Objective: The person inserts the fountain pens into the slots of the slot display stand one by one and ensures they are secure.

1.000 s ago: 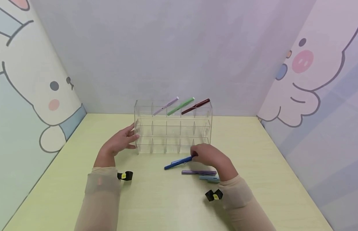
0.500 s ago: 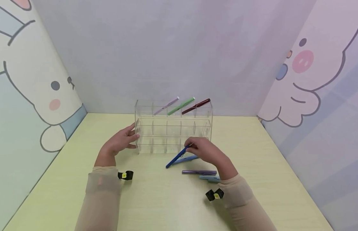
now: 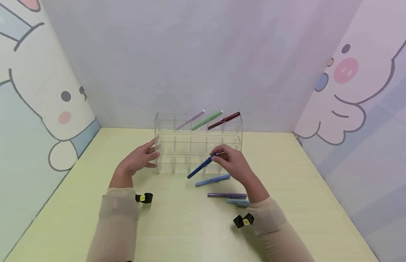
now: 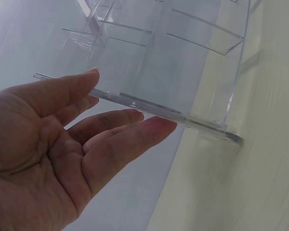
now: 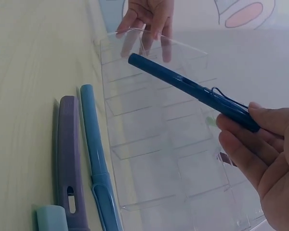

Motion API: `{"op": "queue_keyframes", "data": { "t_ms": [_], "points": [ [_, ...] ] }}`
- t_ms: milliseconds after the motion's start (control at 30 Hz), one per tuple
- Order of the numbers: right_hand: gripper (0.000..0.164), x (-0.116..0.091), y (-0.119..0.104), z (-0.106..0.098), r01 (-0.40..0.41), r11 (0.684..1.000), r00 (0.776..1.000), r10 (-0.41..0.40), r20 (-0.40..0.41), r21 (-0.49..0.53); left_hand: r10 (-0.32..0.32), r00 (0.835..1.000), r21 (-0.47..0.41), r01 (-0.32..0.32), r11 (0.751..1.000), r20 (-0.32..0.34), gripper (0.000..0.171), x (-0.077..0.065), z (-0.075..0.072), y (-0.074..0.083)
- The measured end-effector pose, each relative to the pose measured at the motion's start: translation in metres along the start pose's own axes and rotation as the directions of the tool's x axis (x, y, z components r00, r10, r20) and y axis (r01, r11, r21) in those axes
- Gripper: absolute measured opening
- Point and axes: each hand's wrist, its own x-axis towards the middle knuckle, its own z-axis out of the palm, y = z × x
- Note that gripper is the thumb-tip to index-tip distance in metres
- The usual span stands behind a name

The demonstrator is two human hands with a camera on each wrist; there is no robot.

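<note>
My right hand (image 3: 231, 162) pinches a dark blue pen (image 3: 200, 169) near its clip end, between thumb and fingers. The pen slants in the air before the lower tier of a clear acrylic rack (image 3: 181, 168). In the right wrist view the dark blue pen (image 5: 183, 84) points away from the fingertips. My left hand (image 3: 137, 160) rests at the rack's left side, fingers fairly straight; in the left wrist view its fingers lie along the clear side panel (image 4: 149, 108). On the table below lie a lighter blue pen (image 3: 212, 180), a purple pen (image 3: 224, 195) and light blue pens (image 3: 237, 201), partly hidden.
Across the rack's top tier lean a lilac pen (image 3: 190, 120), a green pen (image 3: 207, 120) and a dark red pen (image 3: 224, 120). The pale wooden table (image 3: 176, 225) reaches a grey back wall (image 3: 203, 65). Cartoon-printed panels flank both sides.
My right hand has raised the dark blue pen off the table, away from the lighter blue pen, up toward the rack. The left hand keeps its place at the rack's side.
</note>
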Motion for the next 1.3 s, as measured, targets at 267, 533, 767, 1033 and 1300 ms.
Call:
{"op": "queue_keyframes", "data": {
  "t_ms": [267, 533, 767, 1033, 1300],
  "points": [
    [0.023, 0.014, -0.006, -0.010, 0.078, 0.985, 0.958, -0.030, -0.286, 0.156, -0.008, 1.000, -0.005, 0.008, 1.000, 0.002, 0.072, 0.002, 0.002, 0.002],
    [0.027, 0.037, -0.013, -0.008, 0.247, 0.944, 0.827, -0.089, -0.555, 0.218, -0.007, 1.000, -0.015, 0.007, 1.000, 0.003, 0.073, 0.000, 0.001, 0.001],
    [0.026, 0.048, -0.013, 0.008, 0.270, 0.948, 0.772, -0.110, -0.626, 0.166, -0.010, 1.000, -0.020, 0.010, 1.000, -0.002, 0.072, -0.002, 0.003, 0.002],
    [0.024, 0.053, -0.009, 0.021, 0.244, 0.960, 0.790, -0.112, -0.602, 0.141, -0.003, 1.000, -0.022, 0.003, 1.000, 0.009, 0.071, 0.000, 0.004, 0.003],
    [0.023, 0.055, -0.006, 0.030, 0.204, 0.971, 0.828, -0.103, -0.551, 0.124, -0.003, 1.000, -0.022, 0.003, 1.000, 0.005, 0.071, -0.001, 0.002, 0.003]
  ]
}}
